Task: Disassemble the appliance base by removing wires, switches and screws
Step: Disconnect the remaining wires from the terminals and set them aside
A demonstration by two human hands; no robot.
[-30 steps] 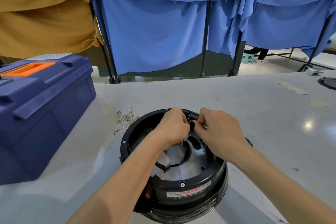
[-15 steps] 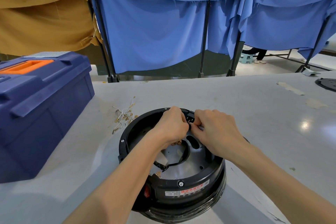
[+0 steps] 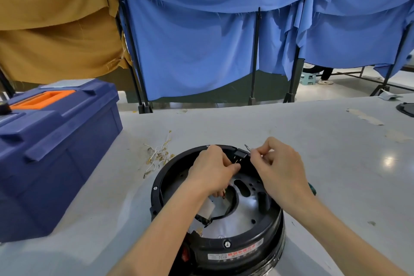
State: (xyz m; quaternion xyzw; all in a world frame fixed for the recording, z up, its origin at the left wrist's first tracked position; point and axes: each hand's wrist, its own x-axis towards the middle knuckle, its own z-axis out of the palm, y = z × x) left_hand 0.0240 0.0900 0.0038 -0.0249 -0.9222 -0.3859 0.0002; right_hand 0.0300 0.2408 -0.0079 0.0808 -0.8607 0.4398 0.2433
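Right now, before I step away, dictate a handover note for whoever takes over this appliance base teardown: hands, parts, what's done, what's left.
Left hand: grips at the black connector block on the far rim of the appliance base.
Right hand: pinches a thin metal tool, tip beside that block.
Done: loose wires lie on the table, left of the base.
Left: the block, the red switch at the front, the rim screws, and wiring inside the base.
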